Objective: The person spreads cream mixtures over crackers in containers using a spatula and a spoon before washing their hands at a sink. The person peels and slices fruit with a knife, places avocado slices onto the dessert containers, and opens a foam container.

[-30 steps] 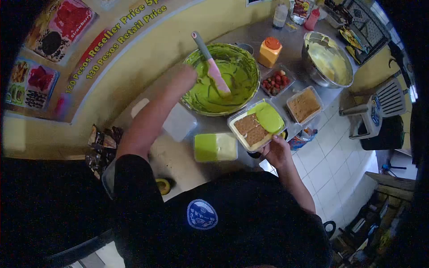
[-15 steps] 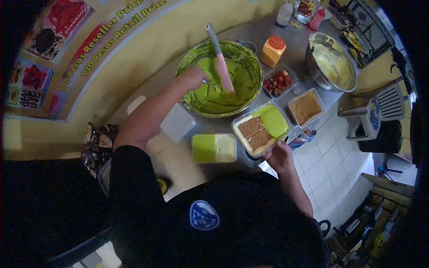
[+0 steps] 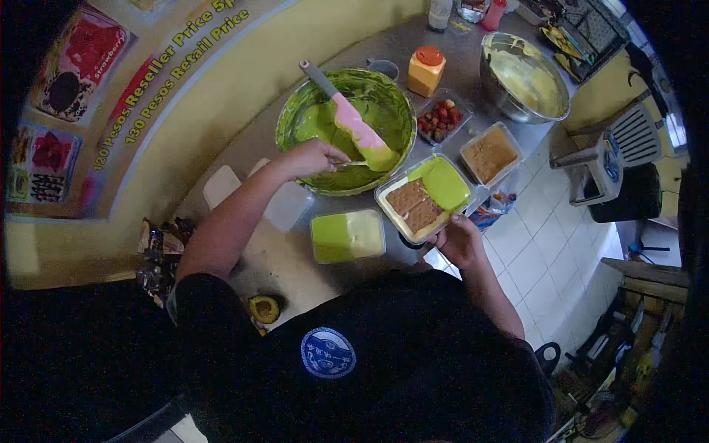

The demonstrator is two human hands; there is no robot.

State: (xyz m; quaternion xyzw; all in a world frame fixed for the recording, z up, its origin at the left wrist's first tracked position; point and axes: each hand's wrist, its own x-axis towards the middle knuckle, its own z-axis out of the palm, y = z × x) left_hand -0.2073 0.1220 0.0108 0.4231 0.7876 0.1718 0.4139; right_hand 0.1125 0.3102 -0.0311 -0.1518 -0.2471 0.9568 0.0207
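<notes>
A thin, spoon-like utensil is pinched by the left hand. In the right hand, a clear rectangular plastic container is held: bright green cream is partly spread, brown flat crackers are left bare.

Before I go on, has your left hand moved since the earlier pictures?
Yes. Judged against the orange jar, the left hand has moved rightward and lower in the view.
</notes>
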